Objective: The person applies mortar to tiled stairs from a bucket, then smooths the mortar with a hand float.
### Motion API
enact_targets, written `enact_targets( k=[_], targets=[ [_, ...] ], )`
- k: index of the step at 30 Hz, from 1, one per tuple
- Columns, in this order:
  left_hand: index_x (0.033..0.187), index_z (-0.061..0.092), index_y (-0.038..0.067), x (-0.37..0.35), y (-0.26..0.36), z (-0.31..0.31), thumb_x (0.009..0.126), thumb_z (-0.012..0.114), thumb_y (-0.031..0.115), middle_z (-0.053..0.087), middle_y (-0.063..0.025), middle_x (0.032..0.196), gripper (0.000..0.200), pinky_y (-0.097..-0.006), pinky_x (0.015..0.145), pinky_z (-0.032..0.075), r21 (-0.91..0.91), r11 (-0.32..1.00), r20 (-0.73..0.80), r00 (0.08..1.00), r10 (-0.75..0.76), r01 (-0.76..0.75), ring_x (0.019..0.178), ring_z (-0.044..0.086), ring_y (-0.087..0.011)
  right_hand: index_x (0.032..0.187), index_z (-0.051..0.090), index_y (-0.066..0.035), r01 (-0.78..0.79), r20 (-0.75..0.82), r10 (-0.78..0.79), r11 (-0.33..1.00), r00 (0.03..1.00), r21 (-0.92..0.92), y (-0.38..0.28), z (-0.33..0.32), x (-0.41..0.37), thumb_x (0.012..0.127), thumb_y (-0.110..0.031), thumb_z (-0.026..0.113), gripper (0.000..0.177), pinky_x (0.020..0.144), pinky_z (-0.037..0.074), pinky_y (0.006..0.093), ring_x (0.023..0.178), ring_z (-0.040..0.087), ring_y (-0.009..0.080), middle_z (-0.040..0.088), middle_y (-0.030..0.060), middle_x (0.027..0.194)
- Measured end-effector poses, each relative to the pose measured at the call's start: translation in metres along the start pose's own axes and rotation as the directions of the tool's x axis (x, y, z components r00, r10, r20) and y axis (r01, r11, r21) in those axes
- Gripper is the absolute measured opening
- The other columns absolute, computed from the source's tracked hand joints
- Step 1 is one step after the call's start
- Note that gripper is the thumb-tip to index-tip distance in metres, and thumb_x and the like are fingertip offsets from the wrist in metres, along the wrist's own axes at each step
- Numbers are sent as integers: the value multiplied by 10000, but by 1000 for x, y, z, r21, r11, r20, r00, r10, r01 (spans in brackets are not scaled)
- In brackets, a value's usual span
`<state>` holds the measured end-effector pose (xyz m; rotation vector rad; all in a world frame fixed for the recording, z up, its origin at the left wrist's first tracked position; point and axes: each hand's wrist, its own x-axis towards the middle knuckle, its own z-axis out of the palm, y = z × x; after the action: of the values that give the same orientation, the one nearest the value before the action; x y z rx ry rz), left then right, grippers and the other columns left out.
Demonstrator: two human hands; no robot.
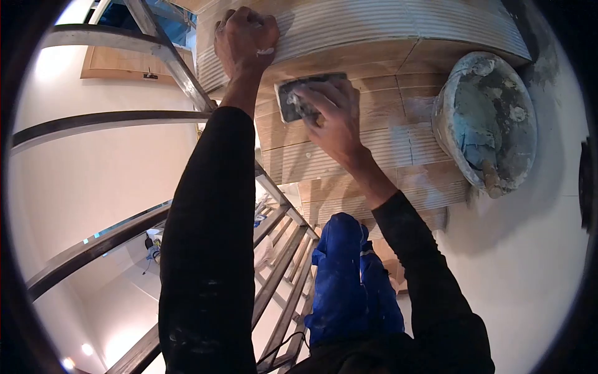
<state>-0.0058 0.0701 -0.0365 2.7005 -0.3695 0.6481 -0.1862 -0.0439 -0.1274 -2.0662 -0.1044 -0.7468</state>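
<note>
My right hand (333,112) grips a flat rectangular grout float (288,100), its dark face smeared with pale paste. The float lies against the wood-look tile of a stair step (374,93), just under the ribbed edge of the step above. My left hand (246,40) is closed, knuckles up, on that upper tiled step (349,22), near its left end. White paste marks the back of this hand. Its fingertips are curled out of sight, so anything inside is hidden.
At the right, a paste-crusted bucket (445,118) holds greyish grout (476,115) and a tool with a wooden handle (491,177). A metal railing (112,118) runs along the left, above a drop to a lower floor. A white wall (523,262) bounds the stairs on the right.
</note>
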Motion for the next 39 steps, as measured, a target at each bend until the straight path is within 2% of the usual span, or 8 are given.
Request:
enact_targets(
  k=[6,10,15,22,30,33,35,39],
  targets=[
    [971,776,77,-1,-3,3,818,711,370,736,-133,1100,337,-462,979,531,-13,999,-53,998,40,-41,1050,700,-350,1203,754,-201,129,-376,-166,984,912,-122,18,-10,21,611,-5,844,630,991,399,476,1114,567,255,700,-23,1188],
    [928,763,75,3,-1,3,793,722,318,727,-140,1050,281,-465,946,534,-12,1000,-53,999,12,-13,1023,685,-367,1183,756,-208,148,-40,-157,974,987,-172,13,18,3,618,-27,850,601,982,406,459,1110,559,251,690,-33,1207],
    [869,745,64,-2,-5,-3,770,724,282,717,-150,989,240,-468,912,540,-40,997,-67,996,60,-63,995,668,-381,1197,749,-219,110,-318,-152,983,936,-146,12,-3,10,632,-13,802,603,1008,391,449,1130,563,256,695,-24,1200],
    [1008,747,104,-1,2,2,681,860,175,715,-103,1100,354,-451,967,535,-5,999,5,999,-36,36,1069,676,-341,1190,756,-242,164,-73,-171,982,983,-93,1,10,-1,619,-39,835,611,1006,421,475,1135,559,282,696,-23,1201],
    [995,749,113,-3,-10,0,697,847,220,714,-108,1085,332,-442,980,532,-21,992,-18,992,128,-128,1076,674,-342,1151,760,-157,4,-419,-23,999,908,-45,8,-15,34,663,-27,781,505,1001,433,456,1106,609,272,724,28,1129],
    [1030,741,121,-1,1,0,666,855,142,709,-113,1095,381,-432,981,533,7,999,25,999,-33,33,1076,675,-346,1151,761,-161,15,-319,-6,1000,948,24,-6,10,22,657,-32,785,511,1002,427,463,1100,606,286,725,26,1138],
    [846,745,73,0,2,1,756,715,289,719,-150,985,237,-483,897,543,-84,996,-40,999,-19,16,1012,662,-390,1152,761,-169,-22,-21,23,999,1000,28,-12,19,11,640,-27,792,531,1006,419,465,1089,604,284,724,19,1142],
    [832,745,74,0,-10,5,770,709,302,719,-158,985,238,-486,897,541,-67,996,-104,993,56,-63,998,663,-400,1154,765,-204,68,-267,-82,996,960,-64,-14,-8,10,609,-34,821,573,998,405,465,1084,601,263,723,-17,1158]
  ],
)
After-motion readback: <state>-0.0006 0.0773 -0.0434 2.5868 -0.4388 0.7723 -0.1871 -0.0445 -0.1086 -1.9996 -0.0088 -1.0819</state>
